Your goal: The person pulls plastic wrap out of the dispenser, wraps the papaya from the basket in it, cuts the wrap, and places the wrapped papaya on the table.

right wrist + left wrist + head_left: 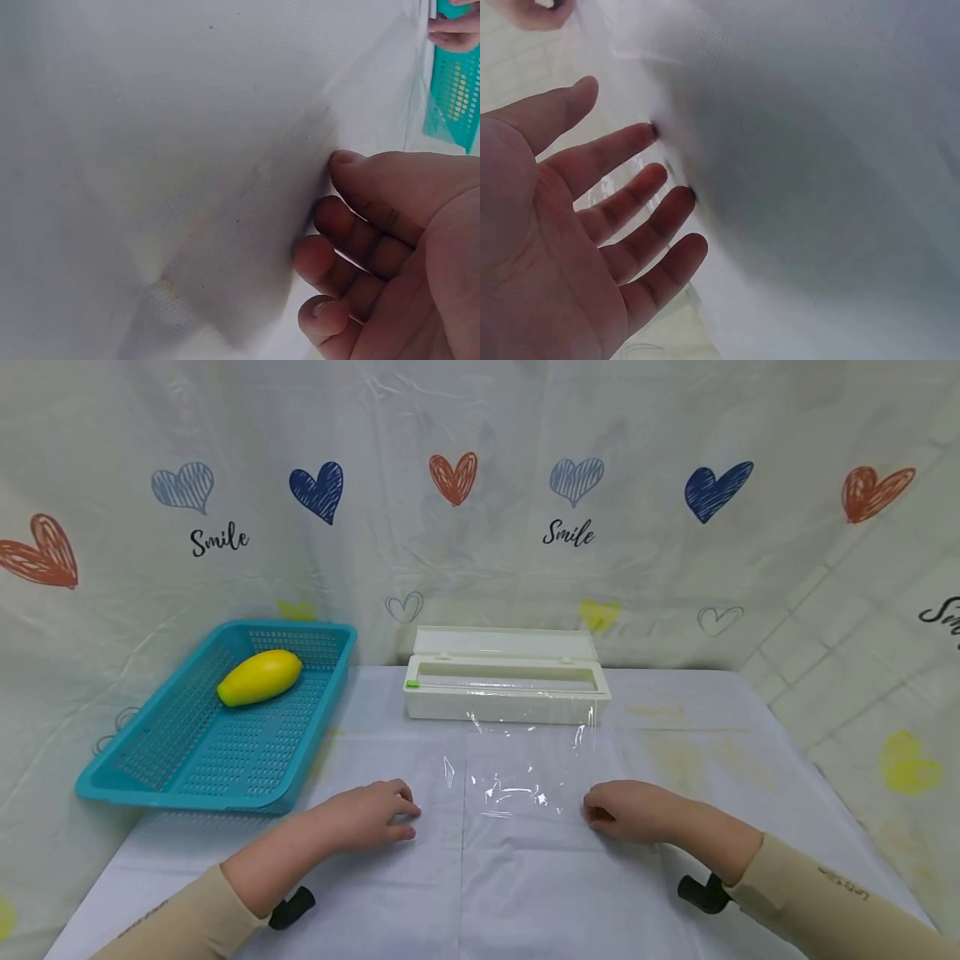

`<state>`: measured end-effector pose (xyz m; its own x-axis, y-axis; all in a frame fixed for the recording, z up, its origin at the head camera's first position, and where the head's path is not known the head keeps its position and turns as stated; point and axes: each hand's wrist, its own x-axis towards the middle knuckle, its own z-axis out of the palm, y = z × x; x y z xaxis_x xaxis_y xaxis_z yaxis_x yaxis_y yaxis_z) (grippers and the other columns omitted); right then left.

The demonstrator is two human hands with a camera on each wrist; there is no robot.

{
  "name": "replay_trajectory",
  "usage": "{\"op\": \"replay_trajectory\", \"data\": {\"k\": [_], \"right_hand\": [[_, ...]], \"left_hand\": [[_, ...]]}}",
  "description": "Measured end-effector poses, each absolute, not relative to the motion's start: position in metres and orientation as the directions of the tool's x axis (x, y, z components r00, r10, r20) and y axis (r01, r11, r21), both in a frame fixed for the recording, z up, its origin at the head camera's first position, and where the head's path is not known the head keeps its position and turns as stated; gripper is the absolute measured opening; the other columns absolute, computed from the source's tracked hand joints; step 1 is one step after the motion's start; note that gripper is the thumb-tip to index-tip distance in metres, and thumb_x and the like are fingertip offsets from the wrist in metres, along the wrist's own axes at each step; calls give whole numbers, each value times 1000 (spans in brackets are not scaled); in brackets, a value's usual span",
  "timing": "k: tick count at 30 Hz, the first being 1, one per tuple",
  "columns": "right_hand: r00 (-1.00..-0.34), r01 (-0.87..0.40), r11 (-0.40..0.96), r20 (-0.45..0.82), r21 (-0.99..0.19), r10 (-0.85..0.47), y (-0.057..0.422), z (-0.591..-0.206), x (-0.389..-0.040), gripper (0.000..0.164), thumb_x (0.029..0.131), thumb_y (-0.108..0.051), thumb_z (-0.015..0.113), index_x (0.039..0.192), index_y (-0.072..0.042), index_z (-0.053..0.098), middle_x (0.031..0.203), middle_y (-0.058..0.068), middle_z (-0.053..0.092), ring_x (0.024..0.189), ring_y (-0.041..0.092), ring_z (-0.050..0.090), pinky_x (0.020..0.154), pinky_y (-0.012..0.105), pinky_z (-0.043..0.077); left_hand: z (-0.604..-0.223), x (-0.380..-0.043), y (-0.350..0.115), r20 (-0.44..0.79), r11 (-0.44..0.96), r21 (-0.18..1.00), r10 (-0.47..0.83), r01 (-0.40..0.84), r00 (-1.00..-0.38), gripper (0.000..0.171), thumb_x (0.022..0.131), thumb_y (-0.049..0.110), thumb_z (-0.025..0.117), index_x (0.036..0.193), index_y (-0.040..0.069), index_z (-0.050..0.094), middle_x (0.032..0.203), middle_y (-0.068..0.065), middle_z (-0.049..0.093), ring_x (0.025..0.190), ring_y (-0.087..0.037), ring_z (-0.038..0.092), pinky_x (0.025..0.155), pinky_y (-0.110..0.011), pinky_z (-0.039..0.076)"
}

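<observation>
A white cling film dispenser (507,700) stands at the back of the table with its lid (504,643) raised. Clear cling film (517,785) runs from it toward me and lies wrinkled on the cloth. My left hand (375,814) hovers left of the film's near end, fingers spread and slightly bent; in the left wrist view nothing sits in its palm (547,255). Beside the film's right edge, my right hand (630,810) has its fingers loosely curled and its thumb (375,172) near the index finger, with nothing visible between them.
A turquoise plastic basket (187,797) stands on the left, holding a yellow, papaya-shaped fruit (260,677). A white cloth (525,893) covers the table. Behind it hangs a white curtain (495,568) printed with hearts.
</observation>
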<state>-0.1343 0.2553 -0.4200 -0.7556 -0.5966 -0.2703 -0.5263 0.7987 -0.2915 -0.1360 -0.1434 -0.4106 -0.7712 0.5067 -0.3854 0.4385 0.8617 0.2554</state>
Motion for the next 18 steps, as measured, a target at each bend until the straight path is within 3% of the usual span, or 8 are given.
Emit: {"op": "replay_trajectory", "data": {"k": [9, 18], "right_hand": [[-763, -486, 806, -286, -337, -580, 260, -415, -131, 17, 88, -17, 74, 82, -26, 60, 73, -16, 50, 70, 4, 47, 65, 26, 44], [-785, -430, 811, -280, -396, -553, 273, -409, -131, 10, 90, -21, 72, 91, -26, 64, 76, -15, 54, 70, 4, 50, 64, 25, 45]], "left_hand": [[-416, -135, -150, -368, 868, 264, 495, 422, -788, 46, 91, 40, 69, 131, 17, 64, 130, 0, 59, 121, -20, 55, 103, -42, 45], [-415, -131, -162, -373, 882, 292, 460, 369, -806, 59, 90, 46, 69, 141, 21, 55, 147, -2, 46, 131, -24, 48, 105, -48, 43]]}}
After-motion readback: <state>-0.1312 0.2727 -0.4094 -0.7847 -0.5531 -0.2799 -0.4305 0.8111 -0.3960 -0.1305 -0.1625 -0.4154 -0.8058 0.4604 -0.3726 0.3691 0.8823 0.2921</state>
